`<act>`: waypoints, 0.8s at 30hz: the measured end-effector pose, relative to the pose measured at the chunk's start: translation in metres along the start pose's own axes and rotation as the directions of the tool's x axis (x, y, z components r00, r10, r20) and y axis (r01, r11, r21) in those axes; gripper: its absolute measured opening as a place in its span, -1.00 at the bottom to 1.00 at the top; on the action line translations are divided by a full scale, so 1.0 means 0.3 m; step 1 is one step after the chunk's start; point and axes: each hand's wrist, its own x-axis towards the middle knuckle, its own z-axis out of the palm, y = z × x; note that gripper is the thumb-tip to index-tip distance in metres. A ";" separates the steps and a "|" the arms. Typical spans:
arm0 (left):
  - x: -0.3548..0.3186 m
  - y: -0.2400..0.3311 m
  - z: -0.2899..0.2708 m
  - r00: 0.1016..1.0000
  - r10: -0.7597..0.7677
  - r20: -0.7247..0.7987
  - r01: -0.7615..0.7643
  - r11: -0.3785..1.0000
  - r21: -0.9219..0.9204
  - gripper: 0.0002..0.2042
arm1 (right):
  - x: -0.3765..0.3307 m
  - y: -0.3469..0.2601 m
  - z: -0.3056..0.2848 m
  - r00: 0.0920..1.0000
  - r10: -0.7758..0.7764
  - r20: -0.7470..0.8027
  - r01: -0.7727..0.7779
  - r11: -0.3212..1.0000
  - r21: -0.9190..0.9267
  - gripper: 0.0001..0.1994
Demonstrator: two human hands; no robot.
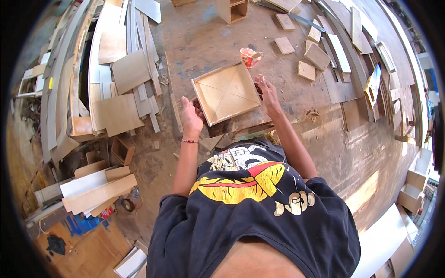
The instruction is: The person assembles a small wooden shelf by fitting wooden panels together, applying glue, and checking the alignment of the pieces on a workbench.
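In front of me a shallow square wooden box (227, 90) lies tilted slightly, its inside facing up. Two pencil-like diagonal lines cross on its bottom. My left hand (192, 113) closes on the box's left side, fingers partly hidden behind the wall. On the opposite side, my right hand (267, 94) grips the right wall, its fingertips partly out of sight. Just beyond the box's far right corner stands a small red and white cup (250, 58) with something brown in it.
The worktable (194, 32) carries several small wooden blocks (306, 71) at the right. Long strips and boards (118, 114) are stacked at the left. An open wooden cabinet box (233, 11) stands at the far side. More panels (97, 187) lie at the lower left.
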 end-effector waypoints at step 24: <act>-0.010 0.120 -0.010 0.957 0.015 -0.291 0.079 0.949 0.306 -0.34 | 0.015 -0.066 0.027 0.999 0.050 -0.009 -0.051 0.988 -0.148 -0.43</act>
